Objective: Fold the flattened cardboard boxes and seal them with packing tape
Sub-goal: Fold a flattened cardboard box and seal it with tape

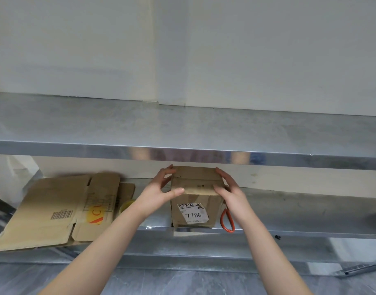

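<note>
Metal shelf [289, 211] holds the folded box [195, 184], left hand [159, 190] clasping its nine o'clock side, right hand [229, 188] its three o'clock.

A metal lower shelf [289, 209] sits beneath a metal upper shelf [182, 128]. On the lower one, flattened cardboard [55, 209] lies at the left, overhanging the front edge. A yellow round thing [126, 206] peeks out beside it. A folded box [195, 209] stands at the front edge, and orange-handled scissors [227, 220] lie just to its right.
</note>
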Motion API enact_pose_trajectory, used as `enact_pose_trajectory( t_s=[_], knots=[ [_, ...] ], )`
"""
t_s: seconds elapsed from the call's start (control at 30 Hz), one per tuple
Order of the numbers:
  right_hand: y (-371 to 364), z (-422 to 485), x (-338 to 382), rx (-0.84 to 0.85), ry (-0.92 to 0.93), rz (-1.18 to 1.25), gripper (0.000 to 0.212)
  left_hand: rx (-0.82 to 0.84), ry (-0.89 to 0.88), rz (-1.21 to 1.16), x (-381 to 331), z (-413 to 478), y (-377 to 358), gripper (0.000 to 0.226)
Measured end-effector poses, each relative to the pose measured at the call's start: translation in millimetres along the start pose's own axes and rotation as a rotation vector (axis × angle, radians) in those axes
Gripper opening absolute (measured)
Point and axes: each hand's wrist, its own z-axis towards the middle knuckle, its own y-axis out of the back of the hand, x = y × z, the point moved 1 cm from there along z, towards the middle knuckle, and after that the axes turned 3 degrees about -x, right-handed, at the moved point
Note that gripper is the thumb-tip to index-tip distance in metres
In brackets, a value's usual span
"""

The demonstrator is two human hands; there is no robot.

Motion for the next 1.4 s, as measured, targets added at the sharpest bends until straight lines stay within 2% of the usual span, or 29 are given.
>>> enact_pose_trajectory(
  t_s=[0.13,0.3,0.5,0.73,1.07,1.23,1.33,1.4],
  knots=[
    [2,13,9,-0.019,-0.060,0.047,0.044,0.007,0.015,0.030,-4,9,-2,0.073],
    [8,11,13,-0.015,-0.071,-0.029,0.042,0.013,0.027,0.016,-4,9,2,0.069],
    [7,3,2,-0.028,0.007,-0.051,0.047,0.015,-0.042,0.050,2,5,-7,0.067],
    [7,-5,-13,-0.046,0.004,0.003,0.055,0.034,-0.038,0.063,12,2,-13,0.071],
    [-7,2,-18,-0.065,0.007,0.063,0.052,0.013,-0.030,0.021,26,3,-5,0.071],
    [-12,-6,-36,-0.023,-0.047,0.076,0.052,0.051,0.004,0.215,35,-3,-6,0.073],
    [-15,-10,-46,-0.015,-0.023,0.052,0.057,0.039,0.014,0.197,44,-9,-7,0.074],
    [-14,-4,-44,-0.019,-0.032,0.036,0.052,0.028,0.020,0.159,45,-8,-9,0.075]
  ],
)
